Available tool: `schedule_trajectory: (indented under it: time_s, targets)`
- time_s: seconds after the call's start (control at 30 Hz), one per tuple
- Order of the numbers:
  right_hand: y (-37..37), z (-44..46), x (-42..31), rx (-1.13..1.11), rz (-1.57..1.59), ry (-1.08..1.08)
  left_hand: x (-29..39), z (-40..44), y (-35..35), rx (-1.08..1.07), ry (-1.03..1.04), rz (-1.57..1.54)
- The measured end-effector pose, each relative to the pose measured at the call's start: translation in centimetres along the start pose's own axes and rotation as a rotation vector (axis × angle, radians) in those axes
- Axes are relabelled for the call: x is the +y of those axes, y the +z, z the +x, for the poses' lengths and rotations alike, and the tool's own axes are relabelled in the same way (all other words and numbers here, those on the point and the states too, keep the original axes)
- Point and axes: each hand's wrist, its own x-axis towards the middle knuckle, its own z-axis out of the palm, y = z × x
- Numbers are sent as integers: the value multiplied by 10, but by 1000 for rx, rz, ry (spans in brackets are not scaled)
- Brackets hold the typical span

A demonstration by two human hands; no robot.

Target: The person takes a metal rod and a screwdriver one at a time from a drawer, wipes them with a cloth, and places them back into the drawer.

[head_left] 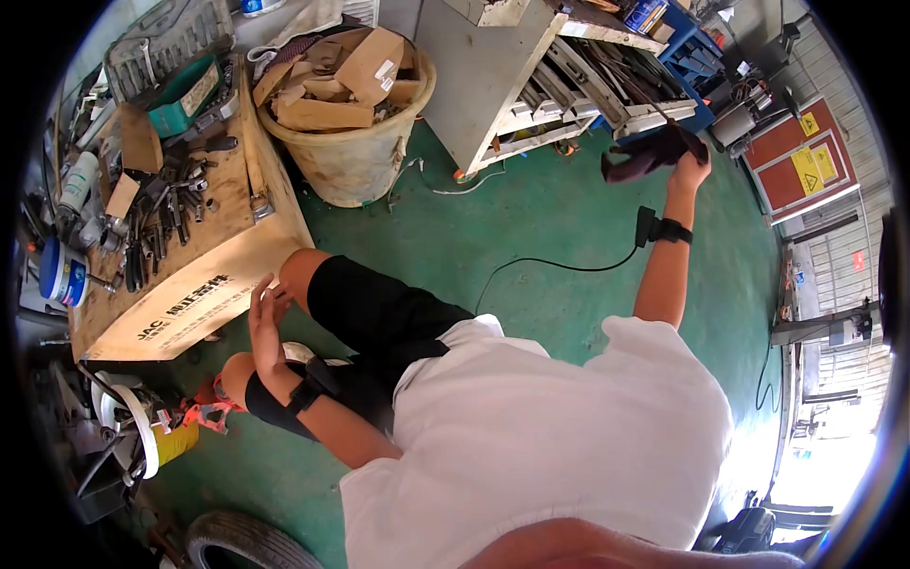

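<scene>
My right hand (692,169) is stretched far out to the right, its fingers closed on a dark rag (646,156). The cloth hangs bunched to the left of the hand, above the green floor. Near my knee, my left hand (268,305) is raised with the fingers apart and nothing in them. Just beyond it stands a wooden box (194,302) with black lettering on its front. Loose sockets and tools (171,216) are spread over the box top. A hammer (258,190) lies along its right edge.
Behind the box stands a large tub (346,161) full of cardboard scraps. A metal shelf cart (493,85) is at the back. A white bucket (147,431) is at lower left, with a tire (242,536) below. A cable (559,263) runs from my right wrist strap.
</scene>
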Motion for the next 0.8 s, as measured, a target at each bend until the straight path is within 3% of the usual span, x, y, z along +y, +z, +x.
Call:
schedule_trajectory:
  time_s: [0.17,0.23,0.3,0.37,0.43,0.47,0.5,0.6,0.73,0.8]
  targets:
    - [13,-5,-4,9,53,160,-7,9,1,-13,-20,-3]
    - [22,2,3,5,47,99,-7,10,-1,-28,-45,4]
    - [54,-19,-52,-26,137,345,-7,9,1,-38,-38,-14]
    - [35,9,10,-230,-266,53,-3,14,8,-36,-23,-58]
    - [41,25,18,-285,-226,162,-1,9,20,5,12,-157]
    - [36,46,42,-376,120,311,0,6,22,15,-10,-175]
    - [38,66,51,-382,130,315,-2,8,20,25,-4,-171]
    - [27,85,74,-751,-673,-51,-10,14,8,30,-9,-175]
    - [39,93,38,-709,-1397,-165,-6,15,4,56,-15,-199]
    - [43,91,14,-586,-1393,-125,-12,13,-2,62,-19,-198]
